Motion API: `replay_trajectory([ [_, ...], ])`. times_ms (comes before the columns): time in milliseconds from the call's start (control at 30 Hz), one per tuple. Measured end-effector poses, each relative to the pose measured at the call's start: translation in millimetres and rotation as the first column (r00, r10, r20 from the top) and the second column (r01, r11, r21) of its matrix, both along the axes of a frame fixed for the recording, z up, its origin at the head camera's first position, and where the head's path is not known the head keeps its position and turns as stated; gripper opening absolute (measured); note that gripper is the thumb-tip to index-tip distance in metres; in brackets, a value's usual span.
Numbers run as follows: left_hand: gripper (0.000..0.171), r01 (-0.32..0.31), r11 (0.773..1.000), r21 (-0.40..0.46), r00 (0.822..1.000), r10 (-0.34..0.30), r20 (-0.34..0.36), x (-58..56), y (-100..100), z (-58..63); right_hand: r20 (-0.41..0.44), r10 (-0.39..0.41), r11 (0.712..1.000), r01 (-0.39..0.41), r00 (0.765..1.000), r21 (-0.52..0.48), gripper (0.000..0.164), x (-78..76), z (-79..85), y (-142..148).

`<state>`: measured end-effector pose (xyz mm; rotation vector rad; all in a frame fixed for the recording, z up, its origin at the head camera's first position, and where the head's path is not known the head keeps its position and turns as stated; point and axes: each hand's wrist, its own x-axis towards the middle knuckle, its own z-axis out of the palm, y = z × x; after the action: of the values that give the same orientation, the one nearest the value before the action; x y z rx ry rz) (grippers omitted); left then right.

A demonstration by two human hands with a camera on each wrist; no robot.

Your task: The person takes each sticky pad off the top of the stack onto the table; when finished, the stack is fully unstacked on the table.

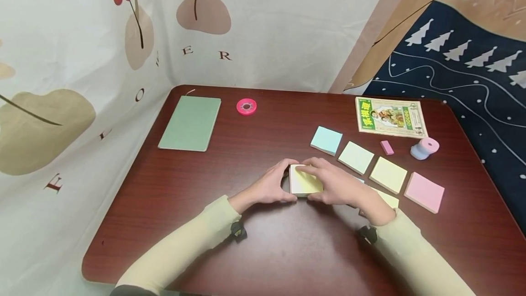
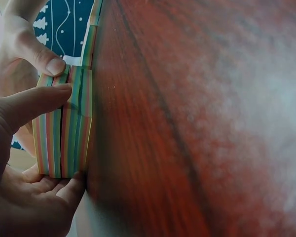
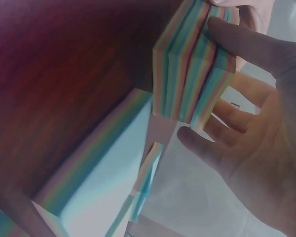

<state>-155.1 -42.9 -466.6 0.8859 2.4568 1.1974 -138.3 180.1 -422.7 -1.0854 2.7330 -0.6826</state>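
Near the middle of the table, both hands hold a squared stack of sticky note pads (image 1: 306, 182) with a pale yellow top sheet. The left hand (image 1: 269, 184) grips its left side, thumb on the near face and fingers round the far side. From the right, the right hand (image 1: 339, 184) holds the same stack, its thumb at the near face. Both wrist views show striped pad edges in several colours, with a thin dark gap between layers. Under the right forearm, a yellow pad (image 1: 386, 199) is partly hidden.
Blue (image 1: 326, 140), pale green (image 1: 356, 156), yellow (image 1: 388, 175) and pink (image 1: 424, 192) pads form a slanting row at the right. Behind them lie an eraser (image 1: 386, 147), a pink-and-blue cylinder (image 1: 425, 148) and a printed booklet (image 1: 391, 117). A green notebook (image 1: 191, 123) and pink ring (image 1: 246, 107) lie far left.
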Motion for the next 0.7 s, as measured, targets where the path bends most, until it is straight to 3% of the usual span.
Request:
replay_trajectory([
  [200, 0.092, 0.001, 1.0, 0.021, 1.0, -0.001, 0.025, 0.6, 0, 0.3, 0.042, 0.024, 1.0, -0.025, 0.999, 0.008, 0.066, -8.1, 13.9, 9],
  [333, 0.09, -0.002, 1.0, 0.011, 1.0, 0.002, 0.01, 0.5, 0, 0.2, 0.092, 0.014, 0.999, -0.011, 0.996, -0.036, 0.064, -24.4, 25.7, 17],
  [533, 0.086, 0.002, 1.0, 0.015, 1.0, -0.002, 0.008, 0.0, 0, 0.7, 0.078, -0.064, 0.997, 0.066, 0.995, -0.032, 0.063, -68.0, 32.7, 16],
  [700, 0.085, 0.008, 0.999, 0.04, 1.0, -0.009, 0.021, -0.2, 1, 1.9, 0.045, -0.15, 0.989, 0.149, 0.988, 0.018, 0.061, -107.4, 21.8, 0],
])
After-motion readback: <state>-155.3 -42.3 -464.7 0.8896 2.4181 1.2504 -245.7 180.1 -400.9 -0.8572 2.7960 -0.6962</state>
